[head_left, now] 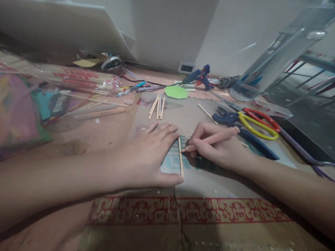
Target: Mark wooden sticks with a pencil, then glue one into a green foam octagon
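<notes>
On my feed, the right hand is closed around a pinkish pen in a writing grip, its tip at the right side of a thin wooden stick, near the middle. The left hand is spread flat, palm down, with the index fingertip at the stick's far end and the thumb at its near end; I can't tell how hard it presses. The stick lies on a grey cardboard sheet over teal print, pointing away from me between the two hands.

Just beyond the left fingers I see a bunch of short sticks, with a green octagon behind it and a blue glue gun further back, near the wall. A lone stick lies beyond the right knuckles. What crowds me most is on the right: blue-handled pliers extend close behind the right hand, with red-and-yellow scissors lying against them and a tall clear cylinder leaning further back. To the left, beyond that forearm, are a plastic pack of sticks and a colourful bag.

The sheet's left edge meets the pink tabletop past the left fingers. Toward me, I have a strip of cardboard to move over, then a red patterned band, crossed by a dark crack running nearly straight from the left thumb.
</notes>
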Available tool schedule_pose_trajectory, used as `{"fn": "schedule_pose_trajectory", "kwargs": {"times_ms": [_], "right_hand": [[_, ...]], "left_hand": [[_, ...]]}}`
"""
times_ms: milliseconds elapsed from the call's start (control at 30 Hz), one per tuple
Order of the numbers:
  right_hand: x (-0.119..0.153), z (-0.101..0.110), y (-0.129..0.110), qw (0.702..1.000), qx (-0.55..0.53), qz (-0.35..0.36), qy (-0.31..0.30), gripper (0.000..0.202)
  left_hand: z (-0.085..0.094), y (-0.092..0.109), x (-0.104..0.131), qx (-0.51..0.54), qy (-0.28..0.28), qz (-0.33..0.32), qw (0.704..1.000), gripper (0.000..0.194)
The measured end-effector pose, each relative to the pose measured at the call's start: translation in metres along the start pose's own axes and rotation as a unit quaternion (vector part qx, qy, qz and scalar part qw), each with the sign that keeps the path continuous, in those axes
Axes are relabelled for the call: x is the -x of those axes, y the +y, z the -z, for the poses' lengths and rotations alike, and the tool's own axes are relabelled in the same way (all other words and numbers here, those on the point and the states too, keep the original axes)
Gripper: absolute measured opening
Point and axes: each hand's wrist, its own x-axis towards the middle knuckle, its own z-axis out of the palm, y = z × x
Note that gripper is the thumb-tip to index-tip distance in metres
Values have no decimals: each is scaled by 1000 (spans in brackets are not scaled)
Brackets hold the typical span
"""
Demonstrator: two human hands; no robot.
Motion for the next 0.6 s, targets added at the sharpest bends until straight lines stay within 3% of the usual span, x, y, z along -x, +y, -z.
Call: {"fn": "schedule_pose_trajectory", "kwargs": {"times_ms": [300, 467, 600], "right_hand": [[0, 0, 2, 1000, -4, 3, -27, 31], [-6, 0, 0, 999, 23, -30, 2, 37], [-8, -1, 0, 996, 46, -65, 26, 28]], "left_hand": [[-1, 2, -1, 10, 1, -4, 1000, 101], [0, 2, 0, 10, -7, 0, 1000, 103], [0, 2, 0, 7, -10, 2, 1000, 104]]}}
